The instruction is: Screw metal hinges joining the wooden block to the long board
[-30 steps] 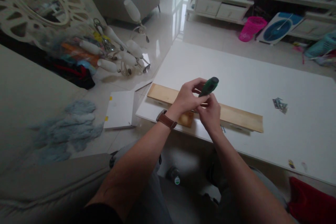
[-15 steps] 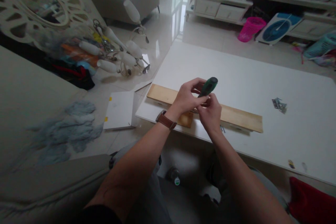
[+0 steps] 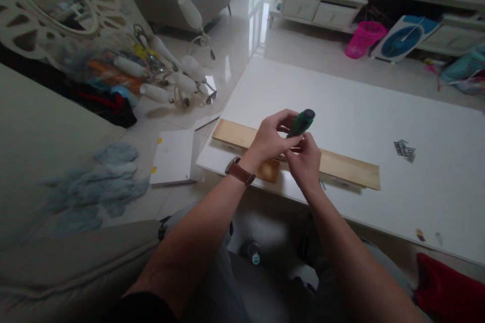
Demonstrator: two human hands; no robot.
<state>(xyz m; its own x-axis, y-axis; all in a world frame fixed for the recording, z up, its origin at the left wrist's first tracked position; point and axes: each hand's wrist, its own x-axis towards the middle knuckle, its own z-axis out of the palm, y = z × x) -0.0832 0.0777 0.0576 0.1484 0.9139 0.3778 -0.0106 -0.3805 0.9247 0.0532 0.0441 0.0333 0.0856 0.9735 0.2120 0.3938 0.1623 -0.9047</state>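
A screwdriver (image 3: 302, 122) with a green handle and dark end leans upward above the wooden plank (image 3: 346, 168). My left hand (image 3: 272, 135), with a watch on its wrist, has its fingers closed around the lower part of the handle. Close beside it, my right hand (image 3: 304, 159) is pinched below the handle; what lies between its fingertips is hidden. The plank lies lengthwise on the white tabletop (image 3: 326, 96), under both hands. A shorter piece of wood (image 3: 268, 170) juts from beneath the plank toward me.
Loose metal hardware (image 3: 404, 150) lies on the tabletop at right, with small bits near its front right edge. A white panel (image 3: 172, 156) rests on the floor at left. Beyond stand a lamp fixture (image 3: 185, 81), a pink basket (image 3: 364, 39) and a blue fan (image 3: 403, 40).
Both hands and the screwdriver stay almost in place over the plank. The right hand has shifted very slightly, and the whole view has moved a little.
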